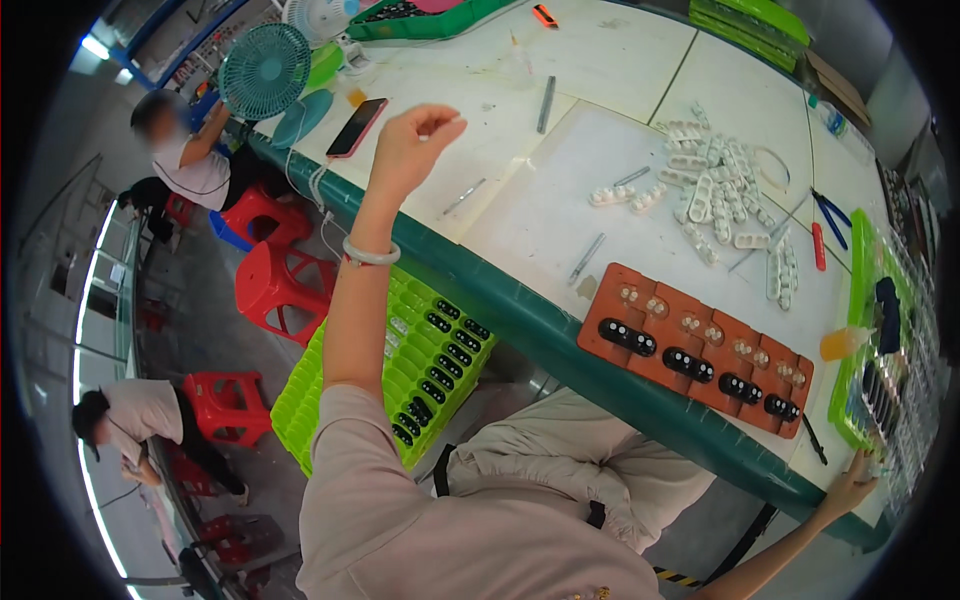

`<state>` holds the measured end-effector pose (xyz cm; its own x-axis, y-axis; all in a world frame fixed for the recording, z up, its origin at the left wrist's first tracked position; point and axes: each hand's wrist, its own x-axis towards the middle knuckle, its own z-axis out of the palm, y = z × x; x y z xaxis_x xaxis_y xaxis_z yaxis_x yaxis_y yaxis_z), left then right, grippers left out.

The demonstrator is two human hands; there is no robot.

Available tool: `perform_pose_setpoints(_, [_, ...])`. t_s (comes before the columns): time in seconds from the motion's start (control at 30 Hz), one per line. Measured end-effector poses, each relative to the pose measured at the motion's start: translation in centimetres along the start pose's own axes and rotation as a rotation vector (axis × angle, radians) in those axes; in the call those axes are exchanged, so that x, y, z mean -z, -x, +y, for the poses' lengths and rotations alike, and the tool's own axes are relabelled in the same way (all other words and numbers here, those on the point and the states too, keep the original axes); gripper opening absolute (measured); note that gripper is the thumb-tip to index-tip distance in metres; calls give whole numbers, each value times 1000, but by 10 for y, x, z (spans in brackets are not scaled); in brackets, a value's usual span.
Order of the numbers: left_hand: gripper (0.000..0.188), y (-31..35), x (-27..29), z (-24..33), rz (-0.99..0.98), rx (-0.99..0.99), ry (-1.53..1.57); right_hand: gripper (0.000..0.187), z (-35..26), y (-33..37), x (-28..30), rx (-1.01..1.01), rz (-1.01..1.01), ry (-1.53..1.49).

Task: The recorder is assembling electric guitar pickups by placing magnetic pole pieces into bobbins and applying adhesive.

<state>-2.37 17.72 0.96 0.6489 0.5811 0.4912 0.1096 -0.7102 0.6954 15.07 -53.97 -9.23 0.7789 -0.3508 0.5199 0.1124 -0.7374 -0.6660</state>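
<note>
My left hand [408, 152] is raised over the left part of the table, beside a phone [357, 128] with a pink edge. Its fingers are curled, the tips pinched together; anything between them is too small to make out. Far to the right, my right hand [848, 490] reaches to the near corner of a green tray [850, 405] holding dark and clear parts. Its fingers blend into the tray's edge there. Between my hands, a brown-red fixture block [690, 352] carries black oblong parts [688, 365] in a row, with small clear round pieces [700, 328] behind them.
White oblong parts [715, 185] lie heaped on the table. Near them are cutting pliers [830, 215], a red-handled tool [819, 246] and a yellow bottle [845, 343]. Stacked lime-green trays [345, 370] stand left of my lap. A fan [265, 70], red stools [285, 290] and two people are leftward.
</note>
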Motion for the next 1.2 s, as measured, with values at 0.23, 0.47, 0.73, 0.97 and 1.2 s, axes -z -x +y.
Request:
perform_pose_setpoints(0.23, [28, 45, -5, -43, -269, 134, -333, 67, -8, 14, 0, 74, 279, 255])
perform_pose_setpoints(0.47, [17, 54, 0, -31, -325, -44, -236, 41, -105, 97, 21, 138, 469, 47])
perform_pose_setpoints(0.73, [7, 137, -40, 113, -804, 35, 419, 58, -251, 194, -33, 477, -795, -649])
perform_pose_setpoints(0.97, [13, 172, -79, 150, -657, -405, 322, 36, -267, 197, -35, 297, -864, -781])
perform_pose_setpoints(1.2, [22, 201, -97, 159, -743, 45, 833, 13, -233, 205, -19, -48, -882, -1052])
